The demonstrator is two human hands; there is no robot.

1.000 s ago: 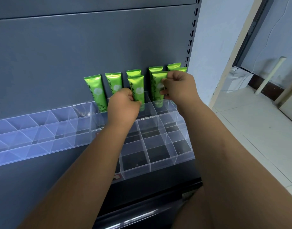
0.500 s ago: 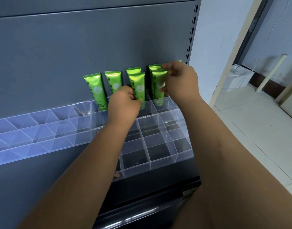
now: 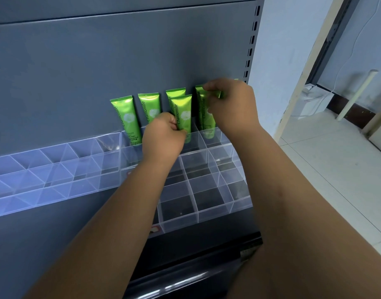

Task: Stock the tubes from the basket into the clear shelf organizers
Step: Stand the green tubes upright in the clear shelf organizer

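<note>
View from the person's head, looking down along two bare forearms at a grey shelf unit. Green tubes marked "Chamomile" stand upright in the back rows of the right clear organizer, cap down, against the grey back panel.

The left hand has its fingers curled, pinching the lower half of the front tube. Its fingertips and the tube's cap are hidden, and it covers the bottom of the second tube. The leftmost tube stands free.

The right hand pinches the top edge of the right tube between thumb and fingers. Only a green sliver shows past its knuckles, and what stands behind the hand cannot be made out.

Nearer the viewer, the organizer's compartments show only clear dividers. The left clear organizer runs off the left edge. A slotted post ends the shelf on the right, with tiled floor beyond. A black lower shelf is partly covered by the arms.
</note>
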